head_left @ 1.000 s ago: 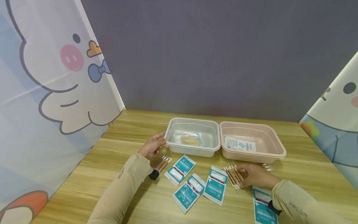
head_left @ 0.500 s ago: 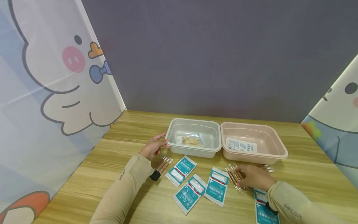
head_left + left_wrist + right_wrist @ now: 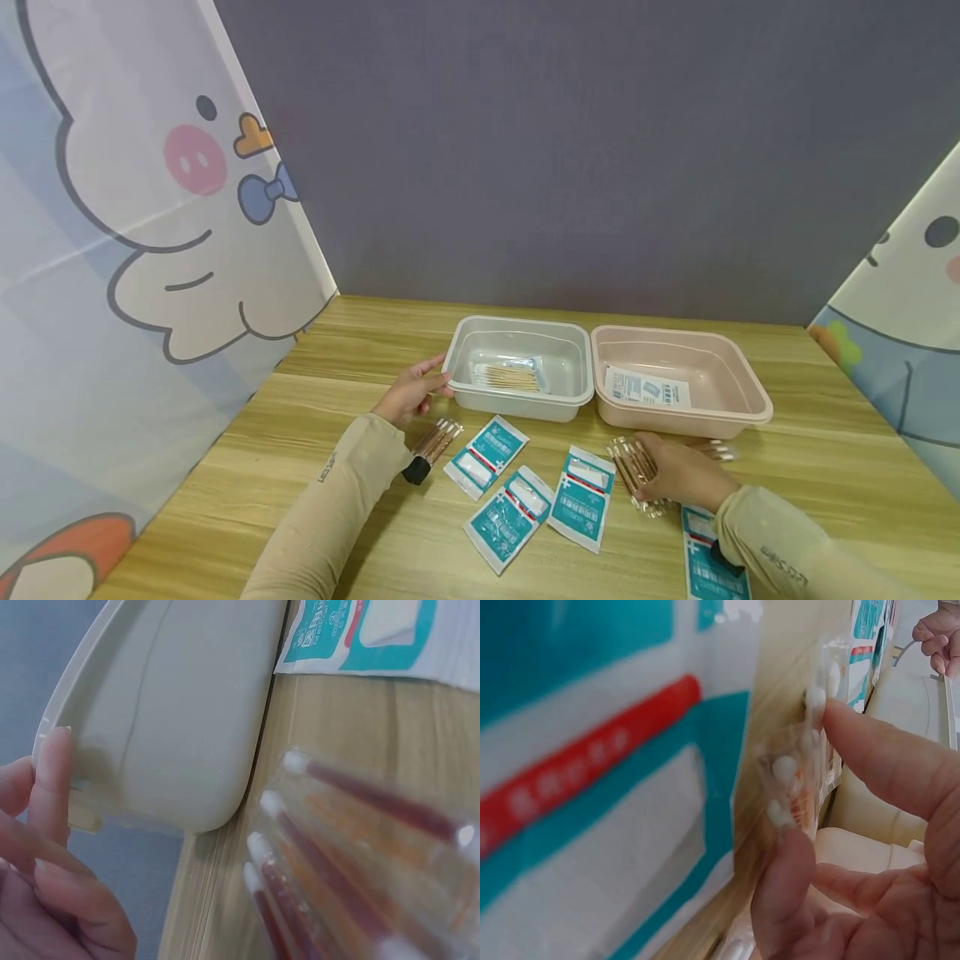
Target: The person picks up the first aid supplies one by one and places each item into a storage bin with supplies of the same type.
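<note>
In the head view, my left hand [image 3: 408, 393] holds the left edge of a whitish plastic basin [image 3: 517, 403], thumb at the near corner. A clear pack of iodine swabs [image 3: 437, 440], brown sticks with white tips, lies just below that hand. My right hand [image 3: 688, 473] pinches another pack of iodine swabs [image 3: 628, 463] on the table. In the right wrist view, the thumb and a finger press on the edges of the clear wrapper [image 3: 787, 776]. A third swab pack [image 3: 720, 451] is partly hidden behind the right hand.
Beside the whitish basin stands a pink basin [image 3: 675, 420] with a white printed packet [image 3: 647, 388] inside. The whitish basin holds wooden-stick swabs [image 3: 510, 377] in a wrapper. Several teal-and-white pouches [image 3: 581, 498] lie in front, one [image 3: 712, 567] under the right wrist. A grey wall rises behind.
The swab pack under my right hand has slid slightly to the right with the fingers. My left hand has stayed at the basin's edge.
</note>
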Demonstrator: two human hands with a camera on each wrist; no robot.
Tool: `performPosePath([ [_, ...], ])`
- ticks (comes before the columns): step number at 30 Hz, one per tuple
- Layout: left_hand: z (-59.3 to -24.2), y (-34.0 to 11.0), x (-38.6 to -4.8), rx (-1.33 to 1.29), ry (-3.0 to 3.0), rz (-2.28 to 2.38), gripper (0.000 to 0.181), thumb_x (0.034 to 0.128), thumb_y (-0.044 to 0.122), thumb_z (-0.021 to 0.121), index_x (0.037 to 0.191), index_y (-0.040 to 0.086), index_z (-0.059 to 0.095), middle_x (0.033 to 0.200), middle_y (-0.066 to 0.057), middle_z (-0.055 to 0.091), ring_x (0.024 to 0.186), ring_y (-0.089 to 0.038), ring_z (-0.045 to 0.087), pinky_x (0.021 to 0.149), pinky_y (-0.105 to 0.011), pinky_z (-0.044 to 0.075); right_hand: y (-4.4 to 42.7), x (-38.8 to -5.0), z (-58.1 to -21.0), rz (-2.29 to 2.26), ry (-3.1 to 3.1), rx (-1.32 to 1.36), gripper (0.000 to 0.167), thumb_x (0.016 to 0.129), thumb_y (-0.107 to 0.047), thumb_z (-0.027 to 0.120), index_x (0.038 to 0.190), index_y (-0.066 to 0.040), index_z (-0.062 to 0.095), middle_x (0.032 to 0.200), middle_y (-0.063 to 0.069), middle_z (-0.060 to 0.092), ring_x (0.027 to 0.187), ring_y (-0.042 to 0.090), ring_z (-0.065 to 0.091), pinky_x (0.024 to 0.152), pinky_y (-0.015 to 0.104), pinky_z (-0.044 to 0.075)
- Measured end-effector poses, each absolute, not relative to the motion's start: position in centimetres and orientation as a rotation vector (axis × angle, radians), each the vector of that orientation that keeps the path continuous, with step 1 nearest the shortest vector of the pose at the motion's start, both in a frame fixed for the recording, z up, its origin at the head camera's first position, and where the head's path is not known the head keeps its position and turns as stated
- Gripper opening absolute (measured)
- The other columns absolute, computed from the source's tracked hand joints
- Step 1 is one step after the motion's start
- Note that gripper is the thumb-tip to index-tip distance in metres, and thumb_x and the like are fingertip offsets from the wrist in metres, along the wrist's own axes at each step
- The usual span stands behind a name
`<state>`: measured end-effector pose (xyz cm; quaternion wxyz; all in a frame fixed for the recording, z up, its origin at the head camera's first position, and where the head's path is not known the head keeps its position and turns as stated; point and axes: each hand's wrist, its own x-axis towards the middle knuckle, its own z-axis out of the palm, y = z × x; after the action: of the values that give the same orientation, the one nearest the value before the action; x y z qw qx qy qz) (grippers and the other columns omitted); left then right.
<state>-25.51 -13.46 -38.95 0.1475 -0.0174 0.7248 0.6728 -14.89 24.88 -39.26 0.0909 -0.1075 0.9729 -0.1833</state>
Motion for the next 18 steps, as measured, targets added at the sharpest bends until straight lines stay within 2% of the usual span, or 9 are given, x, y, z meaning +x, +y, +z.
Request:
performPosePath([
  [3,-38.89,-13.45,-25.50,-0.058,2.089,1.926,0.049,0.0974,0.011,0.056,0.145,0.011,0.043,0.067,0.000,0.069,0.038,-0.003,0.031,0.040,-0.016,0.029,24.87,-14.87,-39.33,-0.572,2.872,-0.309,0.090,0.061,-0.026,0.089,0.132,0.009,0.046,0.111,0.026,0.063,0.095,0.037,0.062,0.082,0.056,0.048],
  [7,-38.68,-13.41,-25.48,-0.071,2.088,1.922,0.049,0.0968,0.012,0.057,0.144,0.011,0.043,0.073,-0.004,0.071,0.038,-0.003,0.032,0.040,-0.016,0.029,24.91,-14.76,-39.34,-0.584,2.857,-0.326,0.083,0.065,-0.021,0.087,0.132,0.008,0.047,0.112,0.026,0.062,0.093,0.035,0.062,0.082,0.054,0.048],
  [10,-38.56,-13.39,-25.45,-0.078,2.088,1.917,0.049,0.0965,0.012,0.058,0.144,0.012,0.044,0.075,-0.006,0.071,0.038,-0.003,0.032,0.040,-0.016,0.029,24.94,-14.56,-39.42,-0.635,2.823,-0.297,0.074,0.071,-0.012,0.083,0.132,0.007,0.047,0.099,0.019,0.065,0.071,0.026,0.064,0.066,0.045,0.053],
  [14,-38.61,-13.48,-25.50,-0.069,2.092,1.906,0.049,0.0970,0.012,0.057,0.144,0.011,0.043,0.074,-0.006,0.071,0.038,-0.003,0.032,0.039,-0.016,0.029,24.91,-14.27,-39.43,-0.721,2.773,-0.200,0.063,0.075,-0.001,0.078,0.131,0.006,0.048,0.087,0.013,0.062,0.046,0.016,0.055,0.045,0.031,0.047],
  [18,-38.73,-13.59,-25.55,-0.056,2.091,1.906,0.049,0.0973,0.012,0.056,0.144,0.010,0.043,0.073,-0.004,0.071,0.037,-0.003,0.032,0.038,-0.016,0.029,24.88,-14.20,-39.31,-0.732,2.761,-0.167,0.051,0.077,-0.001,0.076,0.123,0.002,0.054,0.086,0.012,0.062,0.044,0.016,0.054,0.046,0.031,0.046],
])
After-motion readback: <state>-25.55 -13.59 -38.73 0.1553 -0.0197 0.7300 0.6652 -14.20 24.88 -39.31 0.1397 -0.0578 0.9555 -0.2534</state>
